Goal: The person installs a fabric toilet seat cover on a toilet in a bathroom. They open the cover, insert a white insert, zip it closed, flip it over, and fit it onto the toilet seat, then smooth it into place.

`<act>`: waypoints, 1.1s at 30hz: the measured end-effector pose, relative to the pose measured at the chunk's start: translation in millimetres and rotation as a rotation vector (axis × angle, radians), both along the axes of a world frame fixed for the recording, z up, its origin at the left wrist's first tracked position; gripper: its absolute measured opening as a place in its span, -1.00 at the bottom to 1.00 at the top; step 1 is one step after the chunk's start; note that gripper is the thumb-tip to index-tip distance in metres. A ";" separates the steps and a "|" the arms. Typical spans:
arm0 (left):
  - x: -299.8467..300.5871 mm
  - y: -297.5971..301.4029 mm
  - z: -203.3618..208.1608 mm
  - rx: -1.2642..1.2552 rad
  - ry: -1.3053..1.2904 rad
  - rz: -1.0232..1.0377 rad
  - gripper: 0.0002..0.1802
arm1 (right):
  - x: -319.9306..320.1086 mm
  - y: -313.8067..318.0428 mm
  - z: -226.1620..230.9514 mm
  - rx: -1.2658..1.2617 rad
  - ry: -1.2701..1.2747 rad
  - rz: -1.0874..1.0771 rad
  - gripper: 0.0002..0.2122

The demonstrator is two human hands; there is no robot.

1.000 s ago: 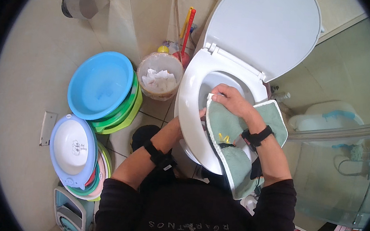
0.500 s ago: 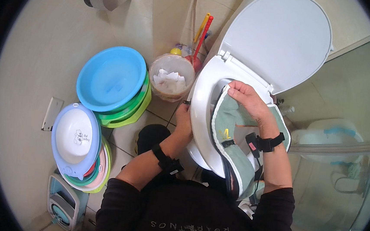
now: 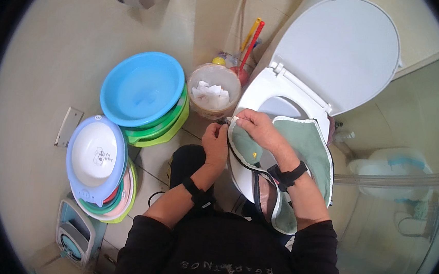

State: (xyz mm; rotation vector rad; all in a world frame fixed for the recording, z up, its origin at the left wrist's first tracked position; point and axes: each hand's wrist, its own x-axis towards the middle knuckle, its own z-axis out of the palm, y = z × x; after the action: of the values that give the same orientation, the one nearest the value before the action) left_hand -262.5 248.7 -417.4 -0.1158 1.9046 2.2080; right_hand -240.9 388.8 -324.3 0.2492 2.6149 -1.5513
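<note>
A sage-green fabric piece point(image 3: 302, 135) with white-piped edges, a dark zipper-like strip and a mesh panel point(image 3: 266, 195) lies draped over the white toilet's seat point(image 3: 262, 95) and hangs toward my lap. My right hand point(image 3: 261, 131) is closed, pinching a pale-edged corner of it above the seat's left rim. Right beside it, my left hand point(image 3: 215, 141) is closed with thumb and fingertips together at a small dark piece point(image 3: 224, 121) by that corner. Whether this piece is joined to the fabric I cannot tell. A small yellow mark shows on the cloth below my right hand.
The toilet lid point(image 3: 339, 53) stands raised. A lined waste bin point(image 3: 214, 93) with paper is left of the toilet, near a red-handled plunger point(image 3: 251, 46). Stacked basins point(image 3: 142, 87) and a folded stool point(image 3: 75, 234) line the left wall. A glass shower panel point(image 3: 393, 223) is right.
My right hand has moved left and down, bringing the fabric corner over to my left hand. The cloth has shifted, baring more of the toilet bowl. The whole view has moved slightly.
</note>
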 end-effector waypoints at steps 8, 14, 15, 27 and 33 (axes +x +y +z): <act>-6.3 -10.0 2.9 0.228 -0.179 -0.092 -0.78 | -6.2 -7.4 -8.3 0.096 -0.051 -0.024 -0.84; -7.8 -20.0 8.3 0.331 -0.227 -0.159 -0.75 | -7.0 -8.4 -6.9 0.000 -0.098 -0.002 -0.81; -8.1 -21.3 8.6 0.339 -0.233 -0.166 -0.75 | -6.7 -8.3 -7.1 -0.021 -0.108 -0.002 -0.80; -18.4 -25.0 0.6 0.369 -0.233 -0.317 -0.79 | -5.0 -7.6 2.5 -0.077 -0.282 -0.007 -0.86; -20.7 -25.9 6.9 0.455 -0.304 -0.347 -0.79 | -2.4 -6.6 10.7 -0.101 -0.329 -0.033 -0.81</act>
State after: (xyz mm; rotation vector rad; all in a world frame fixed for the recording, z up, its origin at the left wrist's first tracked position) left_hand -283.2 222.8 -410.5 -0.0368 1.1375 2.1683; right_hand -243.4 382.2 -313.6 0.4948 2.2858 -1.4994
